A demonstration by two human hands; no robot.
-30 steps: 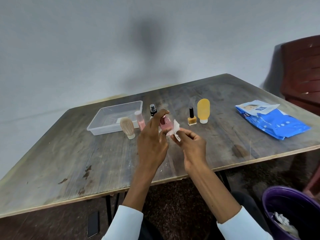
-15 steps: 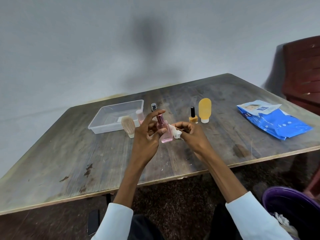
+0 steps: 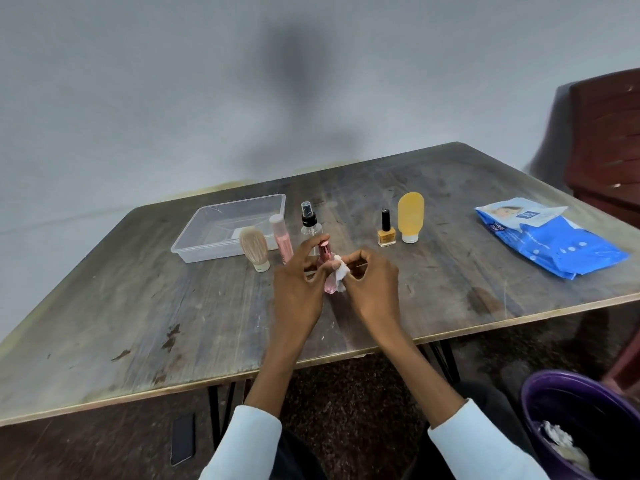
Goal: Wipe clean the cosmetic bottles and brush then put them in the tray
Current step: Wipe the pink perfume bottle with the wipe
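Your left hand [image 3: 299, 292] grips the pink bottle [image 3: 328, 268] just right of the brush [image 3: 254, 248]. Your right hand [image 3: 372, 289] pinches the wipe [image 3: 341, 271] against it. The tray [image 3: 228, 225] sits behind the brush.

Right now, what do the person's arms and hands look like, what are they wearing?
Both hands, left hand and right hand, are bare: no gloves, and no rings or watch that I can make out. The forearms are bare too. Each arm wears a white long sleeve, left sleeve and right sleeve, pushed up toward the elbow.
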